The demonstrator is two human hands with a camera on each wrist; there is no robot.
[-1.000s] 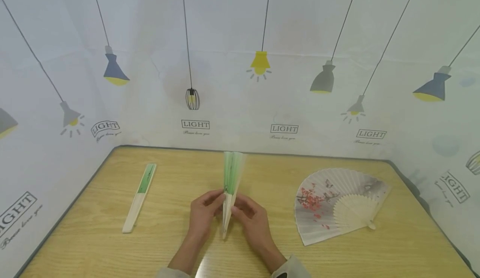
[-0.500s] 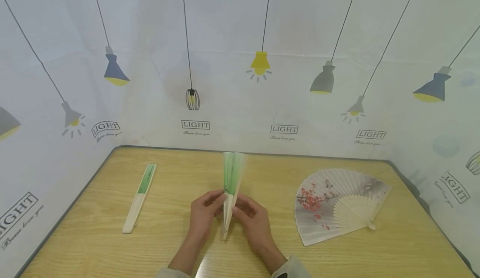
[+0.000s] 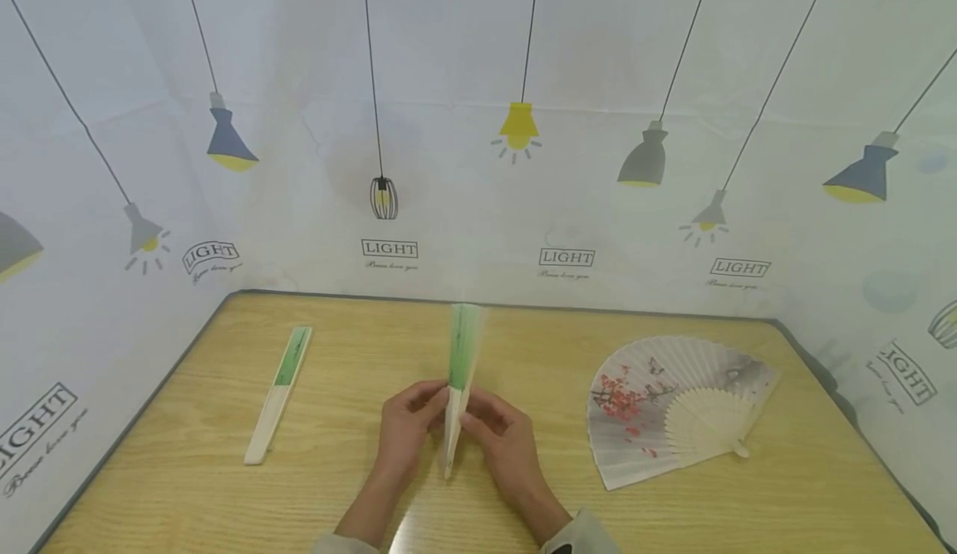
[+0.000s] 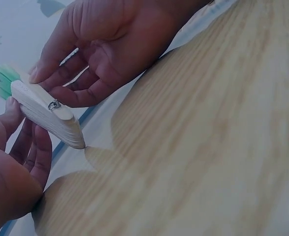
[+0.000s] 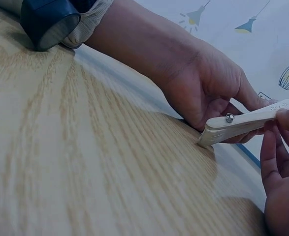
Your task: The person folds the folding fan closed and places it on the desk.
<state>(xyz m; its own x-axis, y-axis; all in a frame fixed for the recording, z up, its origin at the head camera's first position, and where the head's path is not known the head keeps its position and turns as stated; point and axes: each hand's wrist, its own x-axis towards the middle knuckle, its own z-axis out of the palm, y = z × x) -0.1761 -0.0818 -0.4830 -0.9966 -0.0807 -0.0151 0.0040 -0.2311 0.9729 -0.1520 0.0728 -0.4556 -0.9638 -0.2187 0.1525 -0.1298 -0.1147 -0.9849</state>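
Note:
Over the middle of the table, a green folding fan (image 3: 463, 348) with pale ribs stands mostly folded, its leaf pointing away from me. My left hand (image 3: 406, 423) pinches the ribs from the left, and my right hand (image 3: 506, 438) does so from the right. In the left wrist view, the metal rivet shows at the near end of the rib stack (image 4: 48, 110), with the thumbs on the outer ribs. The right wrist view has the same rib end (image 5: 242, 119) low over the wood, between both hands. Whether it touches the table I cannot tell.
A closed green folding fan (image 3: 278, 396) lies at the left. To the right, a spread fan (image 3: 643, 413) with red blossoms lies on the wooden table (image 3: 187, 504). A white sheet (image 3: 449, 56) printed with lamps stands behind and along both sides.
The fan's green leaf first spread a little wider, then drew in narrower between my hands. Both hands have shifted only slightly, and the two other fans lie where they were.

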